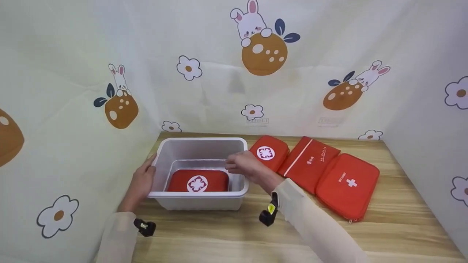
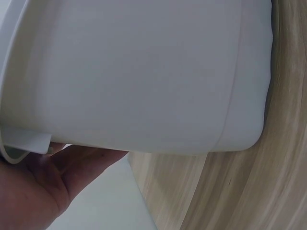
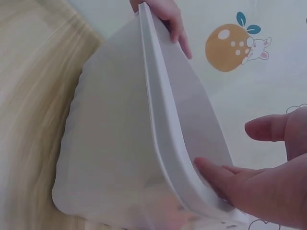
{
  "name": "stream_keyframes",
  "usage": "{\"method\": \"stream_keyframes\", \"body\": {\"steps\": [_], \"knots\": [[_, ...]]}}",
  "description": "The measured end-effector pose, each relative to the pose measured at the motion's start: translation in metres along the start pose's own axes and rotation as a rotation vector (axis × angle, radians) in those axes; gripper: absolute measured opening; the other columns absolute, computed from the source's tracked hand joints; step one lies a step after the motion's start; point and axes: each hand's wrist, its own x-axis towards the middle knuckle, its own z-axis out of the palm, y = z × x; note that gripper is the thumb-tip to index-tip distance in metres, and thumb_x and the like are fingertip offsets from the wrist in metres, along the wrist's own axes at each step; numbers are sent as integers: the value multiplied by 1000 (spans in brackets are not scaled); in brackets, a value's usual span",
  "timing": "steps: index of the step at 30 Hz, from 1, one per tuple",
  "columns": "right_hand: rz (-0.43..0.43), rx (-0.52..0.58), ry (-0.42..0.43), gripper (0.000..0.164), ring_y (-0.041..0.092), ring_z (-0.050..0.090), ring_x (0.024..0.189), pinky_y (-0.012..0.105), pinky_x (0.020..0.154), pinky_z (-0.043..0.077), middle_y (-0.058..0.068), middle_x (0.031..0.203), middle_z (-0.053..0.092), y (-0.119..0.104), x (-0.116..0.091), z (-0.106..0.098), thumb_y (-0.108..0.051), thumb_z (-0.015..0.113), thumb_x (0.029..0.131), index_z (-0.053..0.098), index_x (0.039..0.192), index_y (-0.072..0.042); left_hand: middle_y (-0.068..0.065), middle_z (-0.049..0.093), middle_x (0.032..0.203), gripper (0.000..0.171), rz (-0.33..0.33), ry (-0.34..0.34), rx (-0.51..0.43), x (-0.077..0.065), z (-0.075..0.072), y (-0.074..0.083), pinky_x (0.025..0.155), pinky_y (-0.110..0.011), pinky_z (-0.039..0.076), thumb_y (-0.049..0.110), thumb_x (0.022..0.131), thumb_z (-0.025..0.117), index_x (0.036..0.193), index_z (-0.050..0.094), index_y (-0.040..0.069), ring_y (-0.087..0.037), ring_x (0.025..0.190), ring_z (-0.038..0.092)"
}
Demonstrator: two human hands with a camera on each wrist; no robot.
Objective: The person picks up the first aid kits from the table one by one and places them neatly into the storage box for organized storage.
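A white plastic bin stands on the table. Inside it lies a red first-aid case with a round white emblem. My left hand grips the bin's left rim; the left wrist view shows that hand under the rim's edge. Over the right rim is my right hand, its fingers reaching just inside the bin above the case. In the right wrist view this hand has its thumb apart from the fingers and holds nothing.
To the bin's right lie a second red case with a round emblem, a flat red pouch with a white stripe and a red first-aid pouch with a white cross. Patterned cloth walls enclose the wooden table.
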Motion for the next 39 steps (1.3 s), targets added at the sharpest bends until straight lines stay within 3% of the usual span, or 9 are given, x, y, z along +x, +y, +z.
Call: {"method": "stream_keyframes", "body": {"steps": [3, 6, 15, 20, 24, 34, 39], "knots": [[-32, 64, 1, 39, 29, 68, 117, 42, 108, 51, 19, 127, 67, 1, -4, -9, -12, 54, 99, 59, 132, 7, -14, 11, 169, 54, -1, -2, 2, 0, 0, 0, 127, -57, 12, 23, 108, 21, 162, 15, 25, -37, 157, 9], [-66, 101, 32, 40, 33, 64, 125, 43, 109, 50, 23, 135, 63, 3, -8, -18, -10, 54, 99, 57, 135, 6, -14, 10, 169, 54, 1, -4, 5, 0, 0, -1, 127, -58, 11, 23, 108, 21, 162, 14, 25, -37, 157, 8], [-165, 55, 321, 28, 29, 71, 105, 39, 94, 60, 20, 117, 72, 12, -13, -45, -8, 55, 96, 71, 117, 1, -13, 11, 169, 54, -3, -18, 4, 0, 0, 0, 126, -59, 11, 25, 108, 21, 162, 13, 26, -38, 157, 8], [-172, 57, 446, 25, 28, 68, 104, 31, 85, 57, 15, 111, 72, 25, -17, -63, -8, 55, 94, 72, 111, -1, -17, 16, 167, 54, 31, 11, 8, 0, -1, -2, 127, -57, 12, 19, 108, 24, 162, 18, 20, -39, 156, 12], [-160, 61, 521, 26, 21, 63, 100, 23, 75, 52, 11, 112, 70, 34, -22, -80, -7, 56, 92, 72, 112, -2, -16, 12, 168, 54, 5, -8, 0, 0, -1, -2, 126, -59, 12, 22, 108, 22, 162, 14, 23, -40, 156, 9], [-212, 58, 694, 22, 10, 63, 94, 17, 80, 50, -4, 92, 71, 62, -39, -127, -4, 57, 95, 68, 113, 1, -13, 8, 169, 54, -16, -28, -14, 1, -1, 0, 125, -61, 11, 26, 109, 19, 162, 11, 26, -39, 157, 6], [-195, 47, 744, 22, 10, 61, 99, 19, 87, 49, 4, 107, 69, 75, -49, -147, -5, 55, 96, 68, 114, -1, -12, 7, 170, 54, -29, -41, -23, 1, 0, -1, 125, -61, 11, 29, 109, 18, 162, 10, 29, -38, 157, 7]]}}
